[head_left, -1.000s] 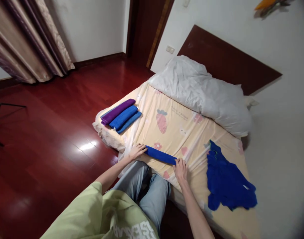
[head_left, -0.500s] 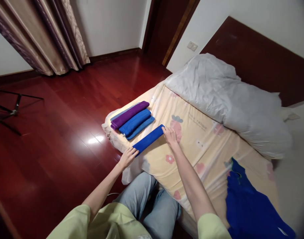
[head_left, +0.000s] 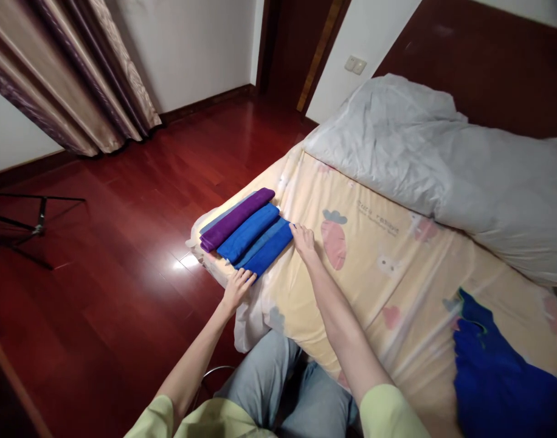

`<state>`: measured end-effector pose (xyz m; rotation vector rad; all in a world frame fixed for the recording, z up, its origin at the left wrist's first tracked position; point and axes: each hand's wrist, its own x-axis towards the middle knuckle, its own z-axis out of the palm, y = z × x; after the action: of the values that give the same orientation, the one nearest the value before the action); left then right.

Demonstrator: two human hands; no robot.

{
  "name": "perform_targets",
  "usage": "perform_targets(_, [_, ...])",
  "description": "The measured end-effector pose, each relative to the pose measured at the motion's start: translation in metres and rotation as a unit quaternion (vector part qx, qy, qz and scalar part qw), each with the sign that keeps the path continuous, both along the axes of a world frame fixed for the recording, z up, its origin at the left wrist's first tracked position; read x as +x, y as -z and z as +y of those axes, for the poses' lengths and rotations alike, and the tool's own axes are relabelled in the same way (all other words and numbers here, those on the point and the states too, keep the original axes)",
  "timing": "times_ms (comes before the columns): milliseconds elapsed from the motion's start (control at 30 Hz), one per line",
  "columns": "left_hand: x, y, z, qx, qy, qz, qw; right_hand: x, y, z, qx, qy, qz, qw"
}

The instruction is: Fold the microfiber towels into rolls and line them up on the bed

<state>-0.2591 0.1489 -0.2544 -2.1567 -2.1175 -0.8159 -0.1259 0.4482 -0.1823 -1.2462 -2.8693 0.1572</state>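
A folded blue garment (head_left: 270, 251) stretches between my two hands, its long side against the row of folded clothes. My left hand (head_left: 240, 284) grips its near-left end, fingers over the top. At the far-right end, my right hand (head_left: 303, 239) pinches the corner. Beside it lie a folded blue piece (head_left: 249, 231) with a duller blue one along its edge, and a folded purple piece (head_left: 237, 219) further left. A dark blue garment (head_left: 506, 371) is spread loosely on the bed at the right.
The bed (head_left: 365, 292) has a yellow printed sheet. A crumpled grey quilt (head_left: 410, 152) lies toward the dark headboard (head_left: 479, 61). Black tripod legs (head_left: 39, 228) stand on the red wooden floor (head_left: 123, 274) at left, near a striped curtain (head_left: 78, 73).
Both hands have moved the folded blue garment left and down, from above the sheet to right against the other folded clothes. The view has shifted slightly.
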Motion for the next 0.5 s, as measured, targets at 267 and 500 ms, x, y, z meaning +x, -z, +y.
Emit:
perform_targets(267, [0.015,-0.011,-0.015,0.017,-0.075,-0.106,0.991,0.076,0.029,-0.138,-0.031,0.033,0.133,0.99])
perform_targets(500, [0.073,0.002,-0.128,-0.109,0.028,-0.181,0.977,0.213,0.051,-0.356,-0.091,0.187,0.185,0.96])
